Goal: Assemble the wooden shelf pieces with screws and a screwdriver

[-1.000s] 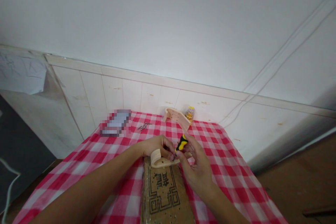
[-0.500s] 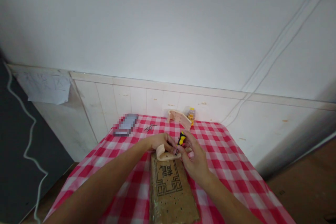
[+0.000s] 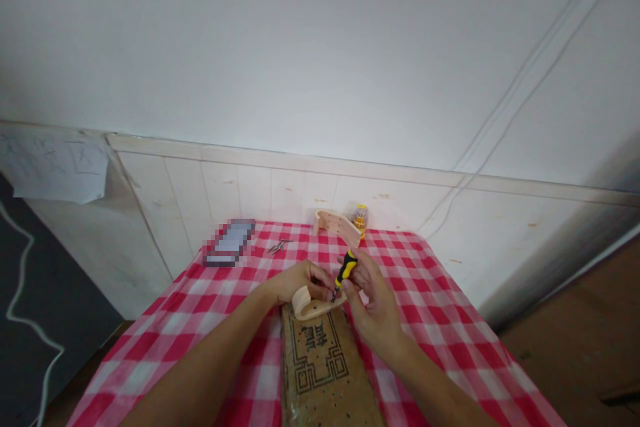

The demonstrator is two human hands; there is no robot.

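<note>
Screwdriver [image 3: 347,267] aslant, tip down-left

I see the person's left forearm [image 3: 210,363] and right forearm [image 3: 433,380], both bare and slim at the wrist, widening toward the near side. The left hand [image 3: 299,282] and right hand [image 3: 377,307] are bare too, with slender fingers [image 3: 367,267].

Red-checked tablecloth [image 3: 440,320], pixelated device [image 3: 230,242] on top, marked paper [image 3: 57,170], white cord [image 3: 61,349]
</note>
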